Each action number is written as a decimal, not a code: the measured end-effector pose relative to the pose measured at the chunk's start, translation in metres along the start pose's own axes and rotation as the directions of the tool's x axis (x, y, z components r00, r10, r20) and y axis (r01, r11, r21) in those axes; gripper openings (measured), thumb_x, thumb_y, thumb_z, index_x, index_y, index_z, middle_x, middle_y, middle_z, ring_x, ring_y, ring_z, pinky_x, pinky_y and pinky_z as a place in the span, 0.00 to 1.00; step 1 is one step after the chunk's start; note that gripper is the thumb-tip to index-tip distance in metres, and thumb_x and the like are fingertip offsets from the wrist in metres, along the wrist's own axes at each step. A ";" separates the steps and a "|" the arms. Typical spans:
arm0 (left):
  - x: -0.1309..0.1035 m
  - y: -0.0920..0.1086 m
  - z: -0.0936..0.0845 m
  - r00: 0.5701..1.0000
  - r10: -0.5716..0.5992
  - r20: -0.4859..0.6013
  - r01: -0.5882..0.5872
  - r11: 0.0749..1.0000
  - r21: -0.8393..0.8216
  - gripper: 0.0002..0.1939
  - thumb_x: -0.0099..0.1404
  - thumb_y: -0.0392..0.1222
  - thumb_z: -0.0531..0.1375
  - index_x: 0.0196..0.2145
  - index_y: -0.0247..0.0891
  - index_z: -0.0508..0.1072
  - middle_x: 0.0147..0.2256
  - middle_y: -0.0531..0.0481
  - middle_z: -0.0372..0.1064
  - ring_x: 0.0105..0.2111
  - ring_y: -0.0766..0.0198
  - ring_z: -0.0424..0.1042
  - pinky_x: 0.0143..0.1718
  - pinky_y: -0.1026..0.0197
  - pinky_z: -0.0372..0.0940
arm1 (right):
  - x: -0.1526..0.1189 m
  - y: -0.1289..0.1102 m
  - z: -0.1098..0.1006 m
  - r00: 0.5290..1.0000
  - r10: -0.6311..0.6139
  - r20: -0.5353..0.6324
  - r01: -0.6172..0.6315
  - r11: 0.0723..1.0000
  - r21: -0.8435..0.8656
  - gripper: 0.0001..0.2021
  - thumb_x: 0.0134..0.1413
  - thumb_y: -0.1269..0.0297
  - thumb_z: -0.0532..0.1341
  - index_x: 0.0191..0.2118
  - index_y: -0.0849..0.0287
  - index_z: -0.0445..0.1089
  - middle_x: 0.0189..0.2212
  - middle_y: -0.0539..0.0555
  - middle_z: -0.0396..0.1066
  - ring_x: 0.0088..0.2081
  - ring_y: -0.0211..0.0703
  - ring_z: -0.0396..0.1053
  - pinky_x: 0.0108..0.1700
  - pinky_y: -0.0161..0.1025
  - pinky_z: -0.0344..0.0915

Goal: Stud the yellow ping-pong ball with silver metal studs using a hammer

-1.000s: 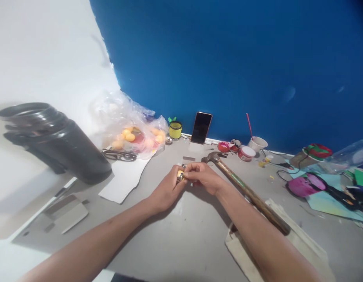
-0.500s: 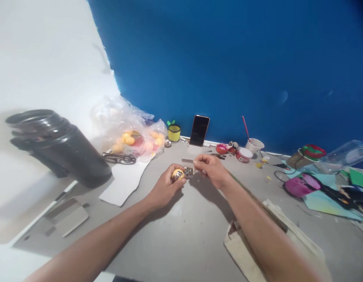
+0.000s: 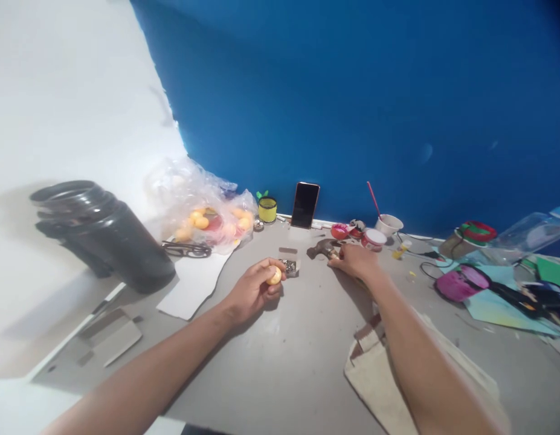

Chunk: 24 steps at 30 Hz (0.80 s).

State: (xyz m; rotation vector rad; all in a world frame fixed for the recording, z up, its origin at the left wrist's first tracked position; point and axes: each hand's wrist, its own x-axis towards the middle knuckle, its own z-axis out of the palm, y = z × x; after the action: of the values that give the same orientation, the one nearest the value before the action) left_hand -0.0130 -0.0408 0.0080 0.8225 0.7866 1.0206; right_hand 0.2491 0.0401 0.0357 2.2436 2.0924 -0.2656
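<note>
A small yellow-orange ball (image 3: pixel 274 275) is held in the fingers of my left hand (image 3: pixel 257 286), low over the table. Just beyond it lies a small open box (image 3: pixel 289 267) with tiny shiny metal pieces inside. My right hand (image 3: pixel 359 262) is closed around the handle of a hammer (image 3: pixel 324 248) near its head. The hammer's head points left, and my hand and forearm hide most of the handle.
A large dark bottle (image 3: pixel 112 235) stands at the left near a plastic bag (image 3: pixel 207 211) of yellow balls. At the back a phone (image 3: pixel 305 205) leans upright. Right of it are a cup (image 3: pixel 388 225) and jars. Beige cloth (image 3: pixel 379 374) lies under my right forearm.
My right hand has moved right from beside the small box onto the hammer. The ball has turned in my left hand, so its dark-and-silver patch no longer shows.
</note>
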 end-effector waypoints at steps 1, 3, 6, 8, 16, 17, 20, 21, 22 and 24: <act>0.000 0.000 -0.001 1.000 -0.002 0.002 0.002 1.000 -0.010 0.12 0.60 0.44 0.64 0.39 0.36 0.71 0.34 0.50 0.67 0.22 0.73 0.55 0.25 0.66 0.48 | 0.000 0.000 0.000 1.000 -0.003 0.013 0.003 1.000 0.002 0.18 0.55 0.49 0.65 0.41 0.59 0.78 0.44 0.65 0.78 0.47 0.58 0.76 0.44 0.46 0.65; 0.000 0.002 -0.002 1.000 -0.001 0.005 0.001 1.000 -0.030 0.12 0.61 0.46 0.63 0.39 0.36 0.71 0.34 0.50 0.66 0.23 0.72 0.56 0.25 0.65 0.49 | 0.000 0.001 -0.001 1.000 -0.020 0.016 0.020 1.000 0.020 0.16 0.57 0.52 0.63 0.40 0.60 0.78 0.42 0.65 0.78 0.45 0.57 0.76 0.42 0.44 0.65; -0.001 0.005 -0.001 1.000 0.002 0.015 -0.001 0.999 -0.039 0.14 0.62 0.48 0.63 0.40 0.36 0.72 0.31 0.52 0.63 0.24 0.70 0.58 0.26 0.64 0.52 | -0.004 0.001 -0.006 0.997 -0.030 -0.070 0.033 0.998 0.044 0.14 0.59 0.55 0.62 0.40 0.60 0.77 0.41 0.65 0.79 0.44 0.57 0.76 0.39 0.42 0.63; -0.002 0.006 0.000 1.000 0.013 0.015 -0.014 0.999 0.032 0.15 0.59 0.45 0.65 0.42 0.37 0.72 0.31 0.53 0.62 0.25 0.70 0.59 0.26 0.63 0.54 | -0.009 -0.001 -0.012 0.985 -0.043 -0.168 0.048 0.998 0.027 0.13 0.59 0.57 0.62 0.43 0.60 0.75 0.42 0.64 0.78 0.45 0.57 0.76 0.39 0.41 0.62; -0.003 0.000 -0.003 0.994 0.105 0.016 -0.100 0.880 0.464 0.12 0.62 0.39 0.58 0.45 0.40 0.67 0.23 0.59 0.60 0.21 0.71 0.57 0.24 0.66 0.52 | -0.043 -0.023 -0.035 0.874 -0.121 -0.470 0.263 0.932 0.251 0.15 0.57 0.56 0.63 0.48 0.54 0.71 0.37 0.57 0.79 0.38 0.53 0.75 0.36 0.40 0.60; -0.002 0.000 -0.004 0.993 0.115 0.009 -0.104 0.865 0.492 0.12 0.61 0.39 0.58 0.44 0.40 0.67 0.23 0.59 0.60 0.21 0.71 0.58 0.23 0.67 0.52 | -0.048 -0.027 -0.035 0.865 -0.155 -0.477 0.329 0.893 0.307 0.15 0.56 0.55 0.64 0.47 0.54 0.71 0.37 0.56 0.79 0.38 0.52 0.75 0.36 0.40 0.60; -0.001 -0.001 -0.005 0.984 0.173 -0.053 -0.111 0.810 0.576 0.12 0.57 0.37 0.60 0.41 0.40 0.67 0.24 0.58 0.61 0.21 0.70 0.60 0.23 0.66 0.55 | -0.059 -0.041 -0.031 0.826 -0.271 -0.495 0.479 0.800 0.360 0.15 0.54 0.55 0.65 0.47 0.53 0.74 0.37 0.55 0.80 0.38 0.51 0.74 0.38 0.40 0.61; -0.001 -0.001 -0.005 0.975 0.211 -0.072 -0.125 0.783 0.610 0.12 0.56 0.37 0.61 0.39 0.40 0.68 0.25 0.57 0.63 0.22 0.69 0.61 0.23 0.65 0.56 | -0.062 -0.045 -0.029 0.816 -0.310 -0.488 0.504 0.795 0.338 0.15 0.54 0.56 0.65 0.47 0.52 0.74 0.37 0.55 0.80 0.38 0.51 0.74 0.38 0.40 0.61; 0.000 -0.002 -0.005 0.963 0.255 -0.086 -0.142 0.755 0.641 0.11 0.55 0.37 0.62 0.38 0.39 0.68 0.27 0.55 0.66 0.24 0.68 0.63 0.25 0.65 0.58 | -0.065 -0.049 -0.028 0.811 -0.348 -0.471 0.519 0.799 0.305 0.15 0.54 0.56 0.66 0.47 0.52 0.75 0.36 0.54 0.80 0.38 0.51 0.74 0.38 0.40 0.60; 0.000 -0.003 -0.004 0.944 0.317 -0.091 -0.170 0.705 0.689 0.10 0.56 0.38 0.62 0.38 0.38 0.69 0.31 0.52 0.70 0.28 0.65 0.66 0.29 0.63 0.61 | -0.069 -0.053 -0.028 0.810 -0.406 -0.423 0.533 0.811 0.242 0.14 0.55 0.57 0.66 0.47 0.51 0.76 0.35 0.54 0.80 0.37 0.50 0.74 0.37 0.40 0.59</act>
State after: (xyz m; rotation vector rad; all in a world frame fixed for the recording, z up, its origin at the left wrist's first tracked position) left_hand -0.0154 -0.0405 0.0031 1.5023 1.2911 1.0701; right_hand 0.1942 -0.0196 0.0784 1.9880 3.0263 -0.2948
